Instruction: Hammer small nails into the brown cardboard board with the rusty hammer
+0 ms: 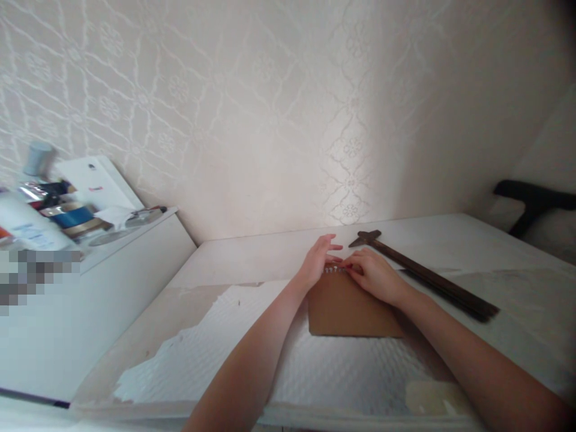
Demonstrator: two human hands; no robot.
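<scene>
Left hand, fingers spread, and right hand, fingertips bunched (grip indiscernible), are at the far edge of the brown cardboard, near small pale pieces. Right of the cardboard lies a dark tool; well left are a white bottle and white box, contents hidden.

Beyond the fingers, a pale patterned wall, brightest straight behind them; below them, a worn white table; left, a white cabinet; far right, a black armrest
</scene>
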